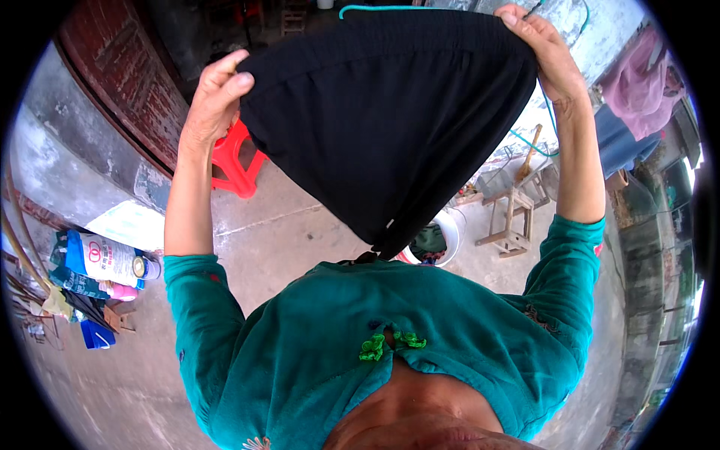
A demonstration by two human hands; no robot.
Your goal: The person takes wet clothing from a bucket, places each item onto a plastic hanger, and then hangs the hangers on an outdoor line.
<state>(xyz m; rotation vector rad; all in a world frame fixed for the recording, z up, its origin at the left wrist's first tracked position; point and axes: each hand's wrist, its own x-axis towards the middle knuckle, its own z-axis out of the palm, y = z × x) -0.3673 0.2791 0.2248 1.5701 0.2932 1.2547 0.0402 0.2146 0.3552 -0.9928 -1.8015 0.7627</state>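
Stretched wide between my hands is a black elastic-waist garment (388,112), its waistband at the top and its cloth hanging down in front of my chest. My left hand (216,98) pinches one end of the waistband between thumb and fingers. At the other end, my right hand (543,50) grips the band from higher up. A thin teal line (388,8), perhaps a hanger or cord, shows along the band's top edge. Whether my right hand also holds it, I cannot tell. The garment's lower part narrows away from view and its legs or hem are hidden.
Beyond the garment stands a white bucket (451,236) with dark wet-looking cloth inside. A red plastic stool (239,169) is behind my left forearm, a wooden stool (511,222) to the right. Pink cloth (641,84) hangs far right. Sacks (107,259) and a blue bucket (97,334) stand left.
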